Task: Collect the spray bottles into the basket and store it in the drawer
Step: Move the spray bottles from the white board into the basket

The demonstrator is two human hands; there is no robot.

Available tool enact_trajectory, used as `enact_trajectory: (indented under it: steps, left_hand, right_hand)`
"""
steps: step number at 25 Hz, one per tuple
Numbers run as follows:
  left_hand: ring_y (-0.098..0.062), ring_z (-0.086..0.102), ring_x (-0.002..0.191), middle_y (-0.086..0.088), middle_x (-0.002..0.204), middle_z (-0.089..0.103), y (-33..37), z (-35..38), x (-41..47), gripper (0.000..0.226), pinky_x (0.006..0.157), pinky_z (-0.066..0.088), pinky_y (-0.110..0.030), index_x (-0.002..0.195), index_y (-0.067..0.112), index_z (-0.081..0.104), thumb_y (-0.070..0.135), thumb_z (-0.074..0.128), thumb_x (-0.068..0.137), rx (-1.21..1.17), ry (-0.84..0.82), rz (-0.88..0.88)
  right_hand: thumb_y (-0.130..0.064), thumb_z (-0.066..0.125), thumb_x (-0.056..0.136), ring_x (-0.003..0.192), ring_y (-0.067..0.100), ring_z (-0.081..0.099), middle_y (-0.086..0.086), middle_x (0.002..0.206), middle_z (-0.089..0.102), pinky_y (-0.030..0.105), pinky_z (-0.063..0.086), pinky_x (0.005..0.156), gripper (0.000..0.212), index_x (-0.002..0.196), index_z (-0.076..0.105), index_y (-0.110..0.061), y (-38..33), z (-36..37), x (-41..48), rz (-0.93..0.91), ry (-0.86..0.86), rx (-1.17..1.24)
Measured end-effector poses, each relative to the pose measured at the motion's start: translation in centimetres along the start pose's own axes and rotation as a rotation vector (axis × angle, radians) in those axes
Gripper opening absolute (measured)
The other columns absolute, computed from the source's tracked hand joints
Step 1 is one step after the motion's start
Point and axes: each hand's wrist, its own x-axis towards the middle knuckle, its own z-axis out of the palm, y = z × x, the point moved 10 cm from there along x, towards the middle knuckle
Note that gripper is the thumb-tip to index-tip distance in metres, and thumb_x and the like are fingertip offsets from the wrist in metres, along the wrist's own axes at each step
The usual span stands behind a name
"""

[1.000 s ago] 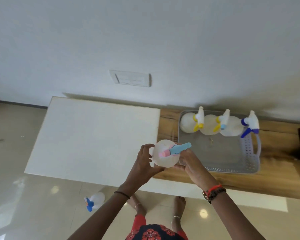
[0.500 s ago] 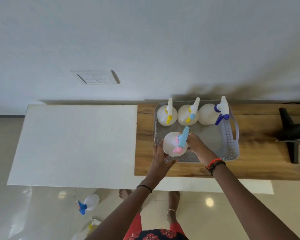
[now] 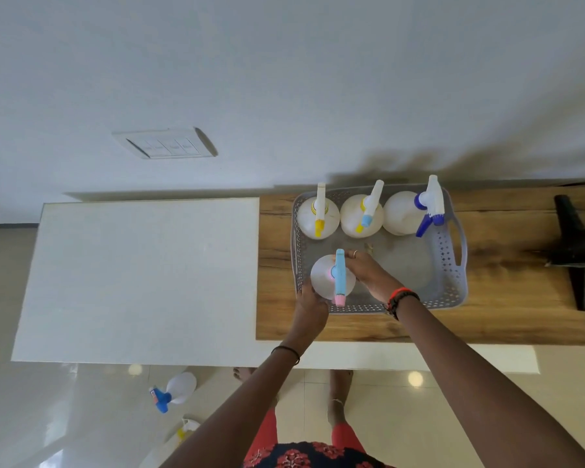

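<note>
Head view: I see both hands holding one spray bottle point(image 3: 325, 282), round and white with a light-blue trigger head and pink nozzle, inside the grey perforated basket point(image 3: 453, 261). Left hand point(image 3: 309, 307) cups its near side; right hand point(image 3: 368, 270) grips beside the head. Beyond the grip, three white bottles point(image 3: 362, 217) line the basket's far wall.

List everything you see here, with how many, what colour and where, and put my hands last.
basket: one, grey, on the wooden top.
spray bottles in basket: four, white; three along the far wall, one with light blue and pink sprayer at the near left corner.
spray bottles on floor: two, white; blue sprayer, yellow part.
white cabinet top: one, left.
wooden top: one, brown, right.
switch plate: one, white, wall.
black object: one, far right.
left hand, right hand: on the light blue and pink bottle.
</note>
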Motion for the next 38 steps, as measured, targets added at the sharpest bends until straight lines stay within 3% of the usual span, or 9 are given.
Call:
enact_trajectory:
  steps: [3,7,10,13,20,25,30,33,38]
  left_hand:
    - [-0.032,0.053,0.121,-0.016,0.131,0.055,-0.3,0.1,-0.1,0.050,0.102,0.048,-0.048,0.138,0.006,0.041,-0.003,0.050,0.089,-0.071,0.022,-0.053]
    - [-0.031,0.057,0.117,-0.016,0.124,0.060,-0.5,0.5,-0.7,0.047,0.094,0.054,-0.043,0.135,0.007,0.047,-0.005,0.045,0.089,-0.218,-0.005,-0.124]
    - [-0.031,0.058,0.116,-0.016,0.122,0.063,-0.5,0.3,-0.9,0.045,0.099,0.051,-0.048,0.130,0.007,0.052,-0.006,0.047,0.088,-0.292,0.026,-0.147]
    - [-0.028,0.056,0.117,-0.014,0.123,0.062,-0.6,0.1,-0.9,0.043,0.101,0.050,-0.049,0.130,0.009,0.053,-0.004,0.047,0.089,-0.322,0.047,-0.153]
    - [-0.018,0.054,0.113,-0.004,0.122,0.061,-0.6,-0.5,-0.6,0.050,0.090,0.047,-0.027,0.134,0.015,0.050,-0.004,0.045,0.087,-0.347,0.045,-0.160]
    - [-0.011,0.056,0.100,0.000,0.110,0.062,-0.1,-0.6,-0.7,0.048,0.079,0.050,-0.021,0.129,0.016,0.052,-0.005,0.047,0.087,-0.370,0.041,-0.150]
    - [-0.016,0.055,0.100,-0.001,0.109,0.059,-0.4,-2.0,-2.1,0.046,0.085,0.049,-0.029,0.130,0.011,0.046,-0.006,0.043,0.087,-0.409,0.145,-0.200]
    - [-0.012,0.054,0.099,-0.003,0.116,0.057,-1.6,-3.2,-3.8,0.039,0.076,0.046,-0.019,0.131,0.010,0.047,0.003,0.042,0.092,-0.381,0.208,-0.222]
    - [-0.020,0.059,0.106,-0.007,0.120,0.060,-4.9,-6.5,-7.3,0.029,0.096,0.048,-0.035,0.123,0.011,0.054,0.014,0.046,0.096,-0.419,0.375,-0.218]
  right_hand:
    - [-0.019,0.054,0.094,0.121,0.030,0.055,0.017,0.131,0.058,0.042,0.042,0.103,0.033,0.125,0.058,-0.007,1.6,-0.8,-0.5,0.038,0.048,0.216]
    - [-0.020,0.051,0.096,0.112,0.035,0.059,0.020,0.131,0.056,0.050,0.049,0.098,0.026,0.122,0.052,-0.014,5.4,-0.3,-2.2,0.176,0.038,0.468]
    - [-0.015,0.050,0.097,0.118,0.037,0.058,0.021,0.132,0.055,0.045,0.054,0.088,0.030,0.127,0.050,-0.013,5.7,0.7,-3.0,0.170,0.003,0.612]
    - [-0.014,0.049,0.098,0.119,0.034,0.057,0.020,0.134,0.053,0.042,0.053,0.088,0.029,0.127,0.051,-0.012,4.9,1.0,-2.8,0.147,0.030,0.630]
    - [-0.011,0.049,0.097,0.126,0.035,0.053,0.021,0.136,0.052,0.043,0.047,0.103,0.036,0.133,0.048,-0.005,4.0,1.3,-1.9,0.138,0.058,0.681]
    - [-0.012,0.049,0.097,0.115,0.032,0.055,0.018,0.124,0.056,0.045,0.045,0.105,0.034,0.131,0.050,-0.007,4.0,1.5,-2.1,0.154,0.074,0.694]
    - [-0.011,0.047,0.096,0.081,0.021,0.054,0.012,0.097,0.056,0.032,0.049,0.074,0.008,0.097,0.054,-0.008,5.0,0.8,-3.5,0.202,0.186,0.629]
    - [-0.009,0.044,0.098,0.066,0.016,0.048,0.010,0.084,0.050,0.032,0.051,0.074,0.008,0.101,0.050,-0.004,6.0,0.8,-4.6,0.236,0.257,0.670]
    - [-0.002,0.043,0.096,0.064,0.017,0.051,0.009,0.074,0.050,0.026,0.050,0.064,0.018,0.079,0.049,-0.005,7.0,2.6,-6.7,0.201,0.304,0.769]
